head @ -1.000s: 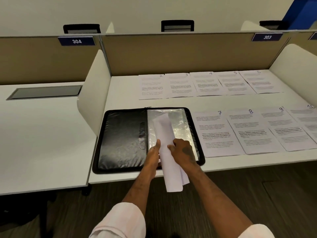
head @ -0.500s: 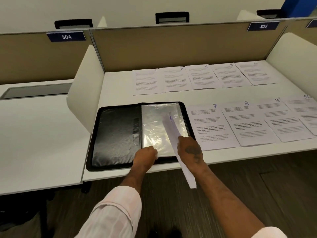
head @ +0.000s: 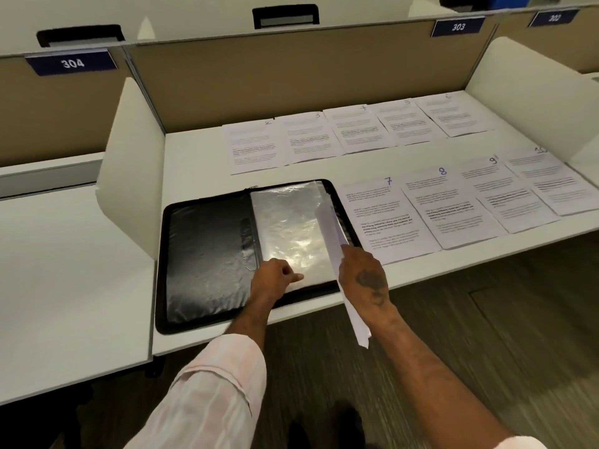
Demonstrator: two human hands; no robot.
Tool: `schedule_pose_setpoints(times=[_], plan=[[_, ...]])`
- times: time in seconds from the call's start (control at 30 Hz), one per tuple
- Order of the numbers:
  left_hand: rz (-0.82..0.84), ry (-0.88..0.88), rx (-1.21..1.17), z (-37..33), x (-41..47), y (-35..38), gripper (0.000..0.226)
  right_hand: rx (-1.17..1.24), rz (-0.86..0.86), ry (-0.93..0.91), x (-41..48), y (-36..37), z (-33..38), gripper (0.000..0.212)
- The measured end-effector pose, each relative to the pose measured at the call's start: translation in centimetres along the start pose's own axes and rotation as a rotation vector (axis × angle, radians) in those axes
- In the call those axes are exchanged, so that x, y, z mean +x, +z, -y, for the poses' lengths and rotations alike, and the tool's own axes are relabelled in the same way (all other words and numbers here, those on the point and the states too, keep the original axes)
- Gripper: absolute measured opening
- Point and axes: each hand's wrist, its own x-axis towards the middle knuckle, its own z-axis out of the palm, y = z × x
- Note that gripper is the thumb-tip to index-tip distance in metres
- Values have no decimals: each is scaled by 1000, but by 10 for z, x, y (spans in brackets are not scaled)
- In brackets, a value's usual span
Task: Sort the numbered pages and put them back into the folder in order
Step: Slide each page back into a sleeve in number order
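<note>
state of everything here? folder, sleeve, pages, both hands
folder: open, flat on desk
sleeve: flat, near edge pinched
left hand: pinching sleeve
right hand: gripping curled page
curled page: over folder's right side, not in sleeve
pages 2-6: flat, back row
pages 7-10: flat, front row

This is an open-plan office or study hall laid out in numbered work places. A long white bench (head: pixel 194 163) is split into separate bays by white side dividers (head: pixel 133 163), and a tan back panel (head: pixel 291 76) closes off the far edge. Blue number plates reading 304 (head: pixel 72 62), 303 (head: pixel 457 26) and 302 (head: pixel 553 17) are fixed along the top of that panel, one to each bay. Black chair backs (head: pixel 285 16) show above it from the row opposite. Printed pages (head: pixel 389 215) and a black zip folder (head: pixel 207 254) lie on the bench. The floor (head: pixel 486 319) is dark.
</note>
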Motion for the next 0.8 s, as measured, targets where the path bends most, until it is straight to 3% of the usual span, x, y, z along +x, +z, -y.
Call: schedule_pose_setpoints(times=[0.13, 0.27, 0.37, 0.53, 0.63, 0.8], plan=[[115, 33, -32, 4, 8, 0, 17, 52, -74, -14, -7, -2, -4, 31], [141, 60, -45, 4, 10, 1, 14, 88, -40, -51, -13, -2, -2, 38], [118, 60, -32, -1, 8, 6, 10, 65, -69, -249, -24, 4, 2, 35], [119, -45, -80, 2, 12, 11, 21, -28, 97, -398, -47, 17, 9, 44], [72, -161, -216, 7, 18, 8, 31, -64, 143, -394, -59, 22, 2, 44], [-55, -169, -285, 5, 8, 5, 22, -178, 219, -301, -64, 16, -17, 38]])
